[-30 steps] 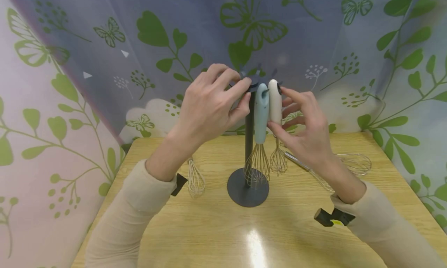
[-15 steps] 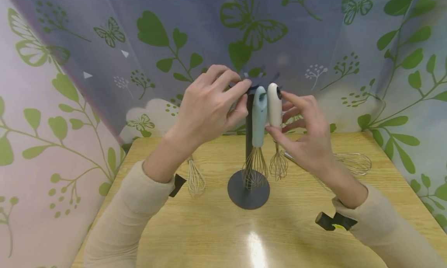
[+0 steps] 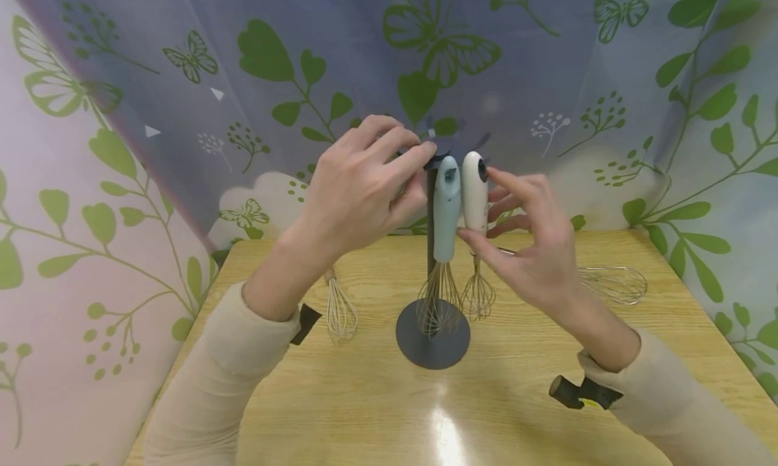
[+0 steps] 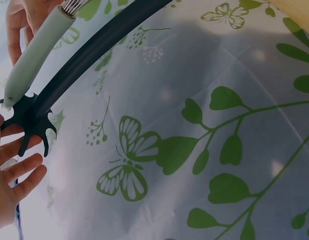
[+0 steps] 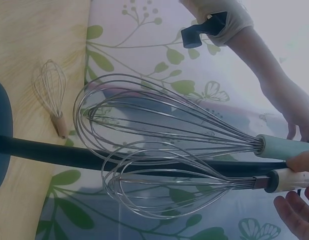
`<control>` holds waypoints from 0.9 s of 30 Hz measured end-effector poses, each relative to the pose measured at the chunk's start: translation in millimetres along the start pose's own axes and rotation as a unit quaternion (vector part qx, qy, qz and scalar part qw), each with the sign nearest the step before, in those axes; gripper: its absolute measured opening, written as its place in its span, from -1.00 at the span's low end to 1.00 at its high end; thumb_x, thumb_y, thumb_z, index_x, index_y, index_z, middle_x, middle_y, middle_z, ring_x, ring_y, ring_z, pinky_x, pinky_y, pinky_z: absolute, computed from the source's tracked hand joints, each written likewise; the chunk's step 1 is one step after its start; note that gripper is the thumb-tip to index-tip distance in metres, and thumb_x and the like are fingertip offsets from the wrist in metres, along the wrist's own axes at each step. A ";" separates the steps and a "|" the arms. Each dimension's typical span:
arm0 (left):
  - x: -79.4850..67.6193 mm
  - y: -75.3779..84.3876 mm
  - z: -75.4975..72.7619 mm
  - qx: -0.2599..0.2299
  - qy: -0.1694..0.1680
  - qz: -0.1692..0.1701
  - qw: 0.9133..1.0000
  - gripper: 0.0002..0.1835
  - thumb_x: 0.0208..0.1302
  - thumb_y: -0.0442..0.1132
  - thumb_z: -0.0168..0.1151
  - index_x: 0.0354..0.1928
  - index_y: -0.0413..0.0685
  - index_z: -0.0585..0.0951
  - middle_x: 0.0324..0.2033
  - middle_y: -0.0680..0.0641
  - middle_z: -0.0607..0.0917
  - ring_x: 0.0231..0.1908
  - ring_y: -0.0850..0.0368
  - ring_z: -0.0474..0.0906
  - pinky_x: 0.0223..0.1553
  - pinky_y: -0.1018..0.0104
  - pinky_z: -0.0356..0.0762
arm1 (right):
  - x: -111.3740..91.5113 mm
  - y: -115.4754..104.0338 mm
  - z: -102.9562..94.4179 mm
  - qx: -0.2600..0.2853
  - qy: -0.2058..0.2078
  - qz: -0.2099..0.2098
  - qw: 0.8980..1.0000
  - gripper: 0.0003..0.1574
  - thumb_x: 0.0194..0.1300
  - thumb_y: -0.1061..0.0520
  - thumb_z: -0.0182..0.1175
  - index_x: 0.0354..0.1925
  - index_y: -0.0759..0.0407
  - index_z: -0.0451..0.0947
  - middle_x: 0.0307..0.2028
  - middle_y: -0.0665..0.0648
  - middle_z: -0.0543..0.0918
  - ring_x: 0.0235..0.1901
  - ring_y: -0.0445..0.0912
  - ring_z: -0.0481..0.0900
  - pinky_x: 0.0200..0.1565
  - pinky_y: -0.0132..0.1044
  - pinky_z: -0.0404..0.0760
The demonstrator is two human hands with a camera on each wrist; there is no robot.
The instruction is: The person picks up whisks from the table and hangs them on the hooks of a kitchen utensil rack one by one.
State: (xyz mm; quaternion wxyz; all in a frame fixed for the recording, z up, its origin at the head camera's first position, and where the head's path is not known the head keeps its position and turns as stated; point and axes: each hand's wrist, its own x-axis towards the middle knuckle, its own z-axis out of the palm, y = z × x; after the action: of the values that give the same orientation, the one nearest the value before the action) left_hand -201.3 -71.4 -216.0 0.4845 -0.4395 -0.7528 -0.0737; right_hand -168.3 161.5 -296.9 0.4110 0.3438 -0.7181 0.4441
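My right hand (image 3: 541, 250) pinches a white-handled whisk (image 3: 474, 196) between thumb and fingers, high at the right of a dark whisk stand (image 3: 433, 354). Beside it, a whisk with a light blue handle (image 3: 447, 216) hangs from the stand, its wire loops (image 5: 159, 115) pointing down over the round base. My left hand (image 3: 365, 182) is at the stand's top, thumb and index finger pinching the edge of its hooked head (image 4: 27, 117); the other fingers spread beneath the hooks. In the right wrist view, the thumb lies along the white handle (image 5: 293, 180).
A small whisk (image 3: 342, 311) lies on the wooden table (image 3: 340, 398) left of the stand. Another wire whisk (image 3: 614, 285) lies at the right, partly behind my right forearm. Patterned curtains (image 3: 304, 34) close in behind and at the sides.
Both hanging whisks and the right hand have shifted slightly left and lower in the head view. The stand's base has come slightly nearer. The left hand keeps its place at the top.
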 end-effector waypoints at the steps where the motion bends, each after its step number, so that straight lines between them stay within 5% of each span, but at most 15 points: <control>1: -0.4 -0.2 -0.3 -0.002 0.000 0.000 1.000 -0.64 0.40 -0.27 0.04 -0.02 -0.12 0.81 -0.18 -0.13 0.83 -0.05 -0.14 0.69 0.07 0.12 0.73 | -0.3 -0.7 0.0 0.000 -0.001 0.000 1.000 -0.17 0.10 0.34 0.53 0.31 0.45 0.47 -0.11 0.45 0.54 -0.20 -0.32 0.59 -0.25 -0.65 0.67; 5: -2.0 -0.7 -0.5 -0.005 0.001 -0.001 1.000 -0.63 0.40 -0.28 0.03 -0.01 -0.12 0.81 -0.18 -0.13 0.84 -0.05 -0.14 0.69 0.06 0.11 0.74 | -1.2 -2.7 -0.3 0.000 -0.004 0.000 1.000 -0.16 0.06 0.40 0.52 0.31 0.45 0.47 -0.10 0.44 0.54 -0.20 -0.30 0.59 -0.24 -0.65 0.67; 14: -1.9 -0.7 0.0 -0.007 0.006 -0.001 1.000 -0.65 0.40 -0.28 0.05 -0.02 -0.12 0.82 -0.19 -0.12 0.84 -0.06 -0.14 0.70 0.07 0.12 0.74 | -4.0 -0.7 -3.8 -0.005 -0.013 -0.002 1.000 -0.17 0.42 -0.19 0.35 0.28 0.46 0.49 -0.10 0.45 0.57 -0.23 -0.25 0.63 -0.23 -0.64 0.67; 27: -2.1 -0.1 2.0 0.000 0.010 0.003 1.000 -0.65 0.39 -0.31 0.04 -0.03 -0.13 0.81 -0.19 -0.12 0.84 -0.08 -0.13 0.71 0.06 0.13 0.75 | -18.1 15.5 -21.0 -0.029 -0.056 0.030 0.998 -0.13 0.44 -0.32 0.26 0.29 0.39 0.53 -0.12 0.34 0.65 -0.22 -0.21 0.62 -0.22 -0.65 0.65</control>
State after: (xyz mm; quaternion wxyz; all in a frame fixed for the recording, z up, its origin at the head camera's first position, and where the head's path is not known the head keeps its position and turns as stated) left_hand -202.4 -71.6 -218.7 0.4922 -0.4406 -0.7468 -0.0763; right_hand -167.9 188.8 -312.9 0.3665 0.3340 -0.7628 0.4150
